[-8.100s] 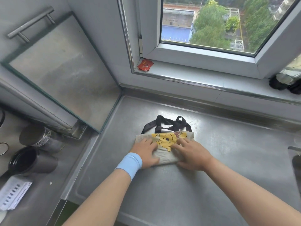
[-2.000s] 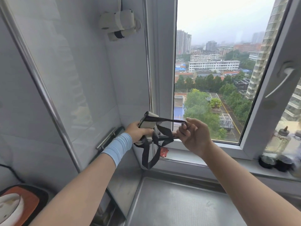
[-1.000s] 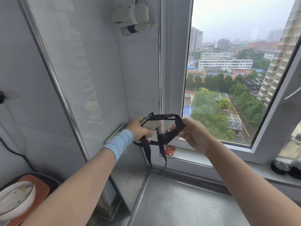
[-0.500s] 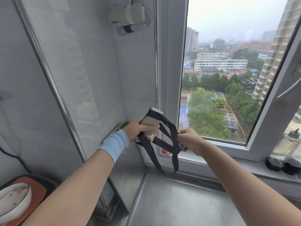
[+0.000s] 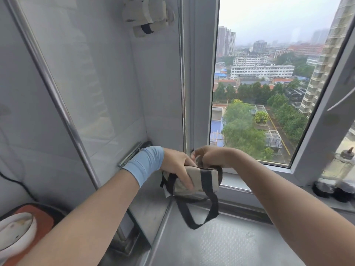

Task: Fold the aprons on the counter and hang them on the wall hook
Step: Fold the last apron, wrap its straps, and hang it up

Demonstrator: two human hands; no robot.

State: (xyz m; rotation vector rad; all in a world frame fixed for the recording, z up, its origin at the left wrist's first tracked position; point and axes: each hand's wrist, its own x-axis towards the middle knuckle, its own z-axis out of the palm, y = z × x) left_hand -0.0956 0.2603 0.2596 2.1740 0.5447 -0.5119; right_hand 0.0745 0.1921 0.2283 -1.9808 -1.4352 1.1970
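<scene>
Two bare hands hold a folded beige apron [image 5: 194,181] in mid-air at lower centre of the frame, above the corner of the steel counter [image 5: 221,244] and just in front of the window sill [image 5: 242,181]. The left hand [image 5: 177,167], a light blue wristband [image 5: 144,166] above it, clasps the bundle from its left end, fingers [image 5: 187,182] curled over the front. The right hand [image 5: 208,157] sits just above and behind the bundle, fingertips pinched together at its top edge; they appear to hold the black strap [image 5: 206,181], though the contact itself is hidden. The strap wraps once around the bundle and drops in a loose loop [image 5: 199,215] below it. The bundle's long axis runs left to right across the frame, tilted slightly. Two other folded aprons [image 5: 147,15] already hang on the wall at upper centre; the hook itself is not visible. That spot lies almost straight up from both hands and well apart from them, slightly nearer the left hand, so the hanging likely turns on raising a free strap loop high while the other hand keeps the folds closed
</scene>
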